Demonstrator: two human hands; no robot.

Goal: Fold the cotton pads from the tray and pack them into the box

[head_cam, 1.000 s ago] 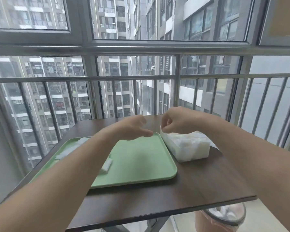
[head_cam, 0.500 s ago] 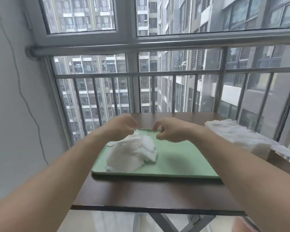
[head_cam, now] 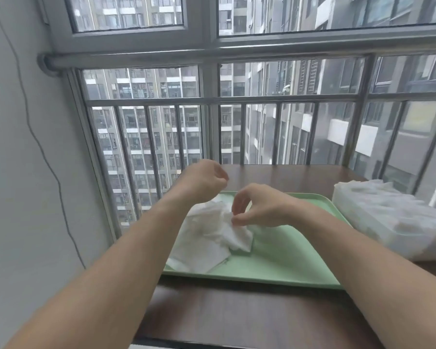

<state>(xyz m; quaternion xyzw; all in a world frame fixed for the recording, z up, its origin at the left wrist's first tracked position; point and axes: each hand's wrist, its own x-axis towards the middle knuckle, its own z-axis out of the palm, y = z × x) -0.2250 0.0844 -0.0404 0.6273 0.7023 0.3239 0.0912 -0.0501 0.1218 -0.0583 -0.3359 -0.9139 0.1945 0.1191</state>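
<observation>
At centre frame, the right hand pinches the top of the pads between thumb and forefinger, its other fingers arched above. The left hand hangs just above and left of it, over the tray's far corner, with its fingers curled in. Whether they grip a bit of pad or nothing, I cannot tell.

The pads lie in a loose, crumpled white heap on the left half of the green tray. Flat sheets show at the bottom of the heap and rumpled ones on top. None of this heap looks folded. The right half of the tray is bare.

At the right edge of the frame stands the box, clear-walled and just beside the tray. It is heaped with white pads up to and over its rim. So the packing looks well advanced: the box seems nearly full, and what is left is the heap on the tray, each pad to be folded and carried across. The step in hand looks like picking one pad off the heap to fold it.

Tray and box sit on a dark wood-grain table that fills the lower frame. Behind it a metal railing and window panes fill the upper frame, with tall grey blocks of flats outside. On the left is a plain pale wall, and a thin cable trails down it.
</observation>
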